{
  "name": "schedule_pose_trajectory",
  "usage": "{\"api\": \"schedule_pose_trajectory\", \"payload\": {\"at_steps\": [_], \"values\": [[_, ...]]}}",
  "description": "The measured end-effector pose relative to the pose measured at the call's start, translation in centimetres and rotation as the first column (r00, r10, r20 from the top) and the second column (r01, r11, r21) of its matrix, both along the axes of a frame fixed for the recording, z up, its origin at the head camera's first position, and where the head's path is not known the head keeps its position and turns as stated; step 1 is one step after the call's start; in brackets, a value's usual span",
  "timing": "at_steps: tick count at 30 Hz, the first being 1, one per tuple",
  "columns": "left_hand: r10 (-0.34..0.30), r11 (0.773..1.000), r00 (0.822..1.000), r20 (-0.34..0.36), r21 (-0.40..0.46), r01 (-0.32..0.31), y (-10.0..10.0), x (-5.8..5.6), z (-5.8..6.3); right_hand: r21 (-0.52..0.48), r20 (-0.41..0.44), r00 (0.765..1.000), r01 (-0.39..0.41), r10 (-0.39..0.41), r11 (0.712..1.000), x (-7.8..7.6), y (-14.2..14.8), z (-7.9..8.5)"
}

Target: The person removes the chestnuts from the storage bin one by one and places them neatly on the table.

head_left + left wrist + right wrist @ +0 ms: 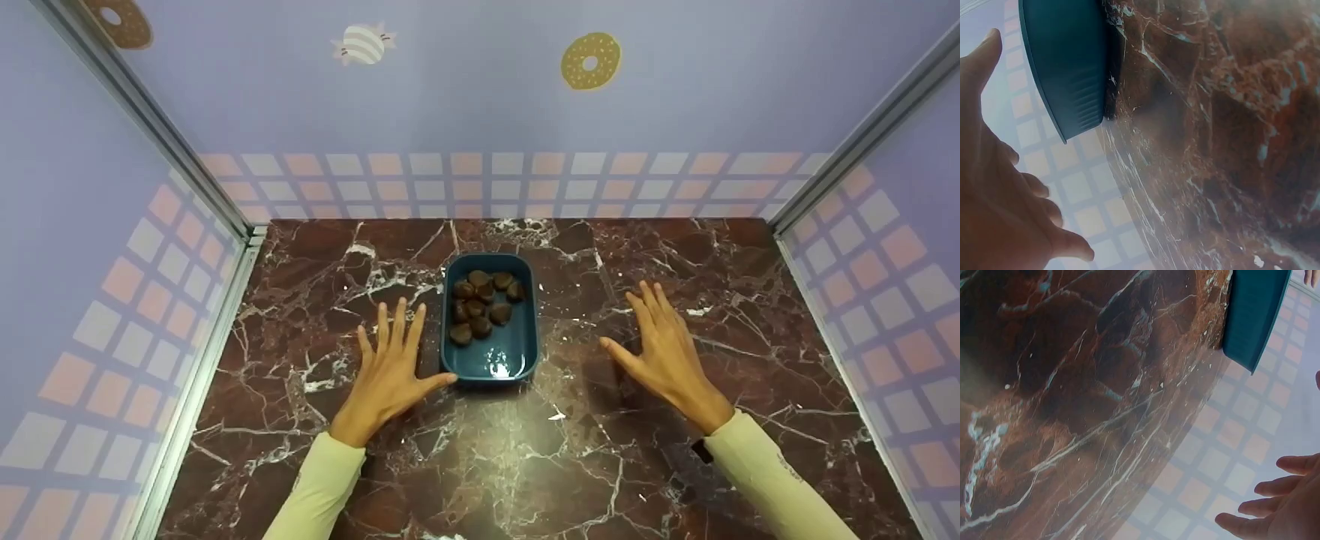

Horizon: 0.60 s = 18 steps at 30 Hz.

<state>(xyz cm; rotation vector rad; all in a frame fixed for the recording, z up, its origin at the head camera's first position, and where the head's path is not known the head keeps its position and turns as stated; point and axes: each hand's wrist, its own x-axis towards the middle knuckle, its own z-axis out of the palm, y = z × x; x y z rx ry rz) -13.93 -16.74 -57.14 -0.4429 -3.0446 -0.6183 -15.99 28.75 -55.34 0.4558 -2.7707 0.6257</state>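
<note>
A dark teal rectangular tub (491, 367) stands on the marbled tabletop in the head view. Several brown, glossy chestnut-like pieces (480, 327) lie inside it, mostly toward its far and left parts. My left hand (390, 375) is spread just left of the tub, its thumb tip overlapping the near left corner in this view. Fingers of my right hand (664, 352) are extended well to the right of the tub, with nothing in them. In the left wrist view the tub's outer side (1067, 67) shows beyond the thumb; the right wrist view has the tub (1255, 320) at upper right.
The dark red marbled table (600, 465) has white veins and a bright reflection near the tub. Lilac panels with pink and white squares enclose it at the back (480, 112), left and right. Metal strips (195, 420) run along the side edges.
</note>
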Motion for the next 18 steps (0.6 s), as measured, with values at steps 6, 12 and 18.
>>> {"api": "schedule_pose_trajectory", "payload": {"at_steps": [6, 12, 18], "values": [[-0.008, 0.999, 1.000, -0.018, 0.047, 0.009, 0.0, 0.1, -0.3, -0.049, -0.069, 0.997, -0.031, 0.028, 0.998, -0.4, -0.7, -0.2], [-0.037, 0.993, 0.999, -0.037, 0.115, 0.041, 0.5, 0.1, -1.1, -0.078, -0.157, 0.984, -0.101, 0.088, 0.992, -1.0, -1.8, -0.5], [-0.049, 0.986, 0.998, -0.041, 0.158, 0.055, 1.1, 0.1, -1.9, -0.083, -0.195, 0.972, -0.152, 0.133, 0.985, -1.4, -3.0, -0.8]]}}
